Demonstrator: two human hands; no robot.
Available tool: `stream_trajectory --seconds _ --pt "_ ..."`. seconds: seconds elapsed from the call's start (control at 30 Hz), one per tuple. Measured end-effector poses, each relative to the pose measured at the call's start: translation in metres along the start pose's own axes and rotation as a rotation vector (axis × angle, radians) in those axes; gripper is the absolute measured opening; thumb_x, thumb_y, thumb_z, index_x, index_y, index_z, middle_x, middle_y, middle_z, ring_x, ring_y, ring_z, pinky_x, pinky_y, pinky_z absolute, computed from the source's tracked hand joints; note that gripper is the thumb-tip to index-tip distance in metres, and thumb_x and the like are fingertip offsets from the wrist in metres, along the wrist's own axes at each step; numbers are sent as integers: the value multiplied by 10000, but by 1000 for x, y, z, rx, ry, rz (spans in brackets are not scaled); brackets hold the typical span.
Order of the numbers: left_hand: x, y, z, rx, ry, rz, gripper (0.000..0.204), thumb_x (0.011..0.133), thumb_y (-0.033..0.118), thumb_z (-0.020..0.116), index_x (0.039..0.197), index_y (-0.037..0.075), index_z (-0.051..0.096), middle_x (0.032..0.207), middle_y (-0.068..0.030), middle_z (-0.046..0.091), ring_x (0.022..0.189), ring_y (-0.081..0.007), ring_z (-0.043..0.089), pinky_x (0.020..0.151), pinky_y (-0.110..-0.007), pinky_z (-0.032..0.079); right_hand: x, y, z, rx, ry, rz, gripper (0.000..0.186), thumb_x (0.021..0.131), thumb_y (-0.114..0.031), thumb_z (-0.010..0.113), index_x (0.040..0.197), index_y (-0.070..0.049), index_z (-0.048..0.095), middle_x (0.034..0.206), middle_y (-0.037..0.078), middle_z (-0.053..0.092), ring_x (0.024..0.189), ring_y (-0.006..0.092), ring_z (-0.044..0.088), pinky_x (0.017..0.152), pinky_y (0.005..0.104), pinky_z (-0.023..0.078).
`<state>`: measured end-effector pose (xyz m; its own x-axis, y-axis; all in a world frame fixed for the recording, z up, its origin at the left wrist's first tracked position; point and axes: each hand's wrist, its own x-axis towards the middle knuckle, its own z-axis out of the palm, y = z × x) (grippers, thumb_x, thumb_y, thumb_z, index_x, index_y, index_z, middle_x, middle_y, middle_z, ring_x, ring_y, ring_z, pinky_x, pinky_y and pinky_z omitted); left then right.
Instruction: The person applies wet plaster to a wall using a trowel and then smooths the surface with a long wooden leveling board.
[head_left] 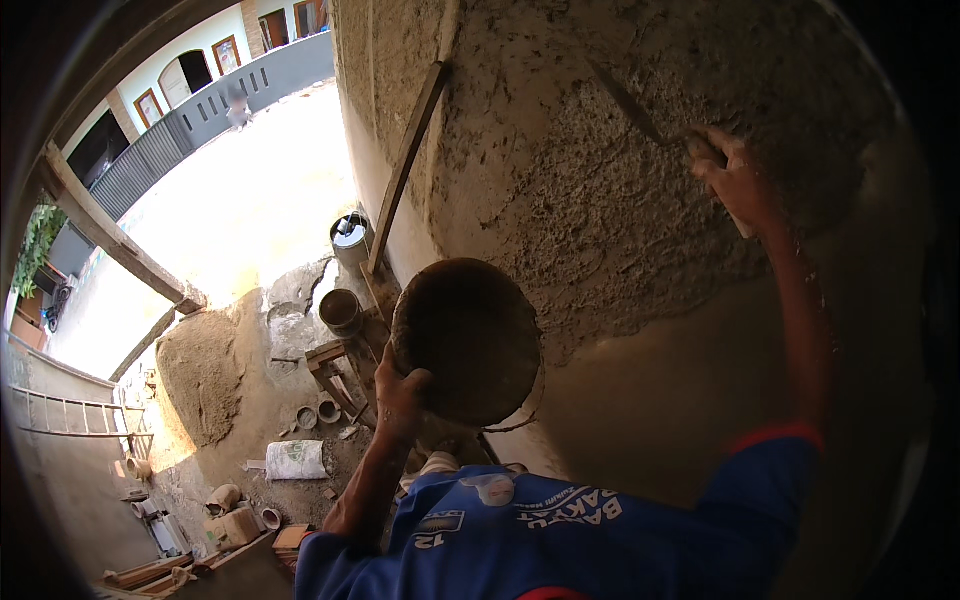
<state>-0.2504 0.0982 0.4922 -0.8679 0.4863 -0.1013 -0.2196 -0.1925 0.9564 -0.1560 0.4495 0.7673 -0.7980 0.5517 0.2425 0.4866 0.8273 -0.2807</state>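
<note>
1. Blue shirt (600,550) spreads below the bucket (465,285) in my remote feed.
2. My left fingers (414,381) grasp the bucket's left side.
3. My right fingers (709,173) clench the trowel (628,102), above and right of the bucket.

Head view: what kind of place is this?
Probably a building or renovation site, partly open to the outside. The right hand holds a trowel near a wall with a rough, mortar-like coat, and a heap of what looks like sand lies on the ground.
</note>
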Motion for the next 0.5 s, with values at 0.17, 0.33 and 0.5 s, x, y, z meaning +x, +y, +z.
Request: stream_trajectory --seconds 0.17,0.33,0.5 --pt "3 -5 31 -87 -118 -1 627 633 13 497 1254 -55 432 1089 -130 592 953 -199 584 834 -292 480 -102 -2 55 -294 -544 -292 408 804 -80 547 1211 -93 524 1015 148 545 889 261 588 722 371 531" --pt "-3 9 60 -10 -238 -36 640 635 0 484 1269 -56 419 1089 -126 584 968 -193 568 865 -287 458 -155 16 137 -643 -300 -500 369 782 -125 602 1138 -52 538 870 145 552 825 298 607 673 410 526" --pt "-12 12 75 8 -244 -18 613 642 -7 480 1252 -51 439 1066 -123 590 940 -187 571 831 -292 472 -185 43 178 -233 -508 -451 354 793 -144 591 1132 -55 546 859 177 583 770 332 611 681 428 518"
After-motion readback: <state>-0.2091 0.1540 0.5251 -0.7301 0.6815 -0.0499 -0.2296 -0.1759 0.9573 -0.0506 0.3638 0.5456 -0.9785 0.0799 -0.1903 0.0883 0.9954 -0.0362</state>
